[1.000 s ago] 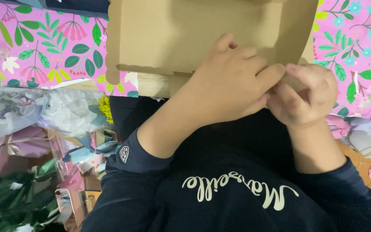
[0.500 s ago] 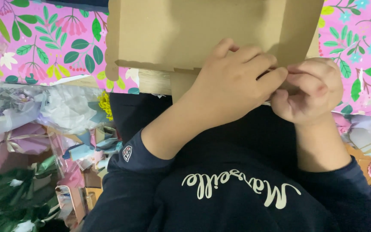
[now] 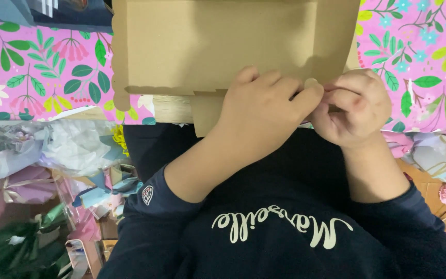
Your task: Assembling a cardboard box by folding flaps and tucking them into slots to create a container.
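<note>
A table covered in a pink cloth printed with green leaves and flowers filled the top of the view, its near edge running just above the person's lap. On it lay a flat brown cardboard box blank with scalloped edges, hanging slightly over that near edge, 1 small flap folded downward. Crumpled wrapping paper and cellophane in white, purple and green was heaped beside the person's left side, below the table edge. The left hand and right hand were pressed together at the box's near edge, both pinching a small rounded cardboard tab. Such a thin tab could likely crease or tear if pulled at an angle; the overhanging box might slide off.
</note>
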